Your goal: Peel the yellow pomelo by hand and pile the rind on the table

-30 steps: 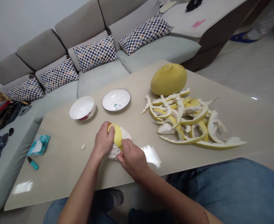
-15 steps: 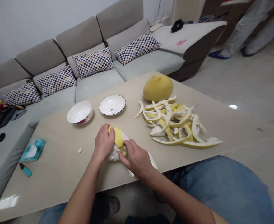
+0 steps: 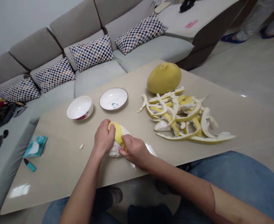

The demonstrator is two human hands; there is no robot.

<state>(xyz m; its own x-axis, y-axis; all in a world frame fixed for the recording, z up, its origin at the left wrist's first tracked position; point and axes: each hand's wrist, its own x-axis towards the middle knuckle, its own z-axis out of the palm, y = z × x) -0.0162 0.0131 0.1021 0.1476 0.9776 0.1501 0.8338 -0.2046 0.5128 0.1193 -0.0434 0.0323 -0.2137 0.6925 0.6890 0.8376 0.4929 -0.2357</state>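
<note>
A partly peeled pomelo (image 3: 114, 150) rests near the table's front edge, its white pith bare except for a strip of yellow rind (image 3: 118, 133) on top. Wrapped round its left side is my left hand (image 3: 104, 136), thumb on the rind. On the right, my right hand (image 3: 135, 150) pinches the lower end of the rind strip between thumb and bent fingers. The pomelo's far underside is hidden. A heap of peel strips (image 3: 192, 118) lies to the right, with a whole yellow pomelo (image 3: 164, 78) just behind it.
A white bowl (image 3: 80, 107) and a dark-rimmed plate (image 3: 113, 99) stand beyond my hands. At the left lie a tissue pack (image 3: 36, 147), a teal-handled capped tool (image 3: 30, 165) and a peel scrap (image 3: 81, 146). A sofa (image 3: 92, 82) borders the table; a person's legs (image 3: 255, 21) are at the far right.
My right hand has closed more tightly on the rind strip's lower end. My left hand keeps its hold on the pomelo. The whole view has shifted slightly.
</note>
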